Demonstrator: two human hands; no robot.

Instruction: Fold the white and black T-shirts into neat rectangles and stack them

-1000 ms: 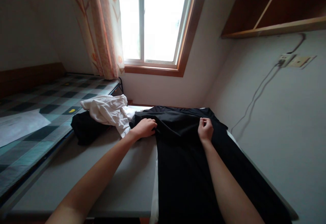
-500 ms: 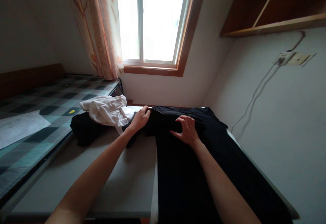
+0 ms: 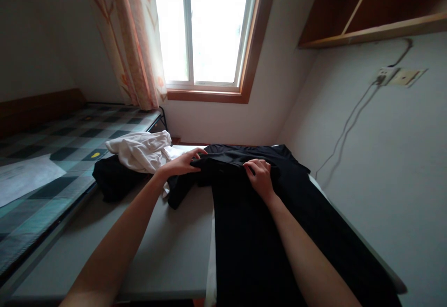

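Note:
A long black garment (image 3: 251, 242) lies spread over a pale board, its near part running down past the bottom of the view. At its far end, a folded upper part bunches up between my hands. My left hand (image 3: 183, 163) has its thumb and fingers around the left end of this fold. My right hand (image 3: 260, 176) pinches the fold's near edge, with thumb and index finger together. Below my left hand, a narrow black piece of cloth hangs toward the board; whether it belongs to the same garment is unclear.
White cloth (image 3: 143, 151) lies crumpled over a black bundle (image 3: 115, 176) on the pale board (image 3: 167, 251). A checked mattress (image 3: 42, 142) with a paper sheet (image 3: 30, 176) borders it on the left. A window, a curtain (image 3: 129, 42), a wall socket (image 3: 387, 75) and a wooden shelf (image 3: 370, 30) surround it.
My left hand has shifted slightly left and lower, turning its thumb nearer me. My right hand's thumb and fingers have closed onto the fold's edge. The view has shifted slightly.

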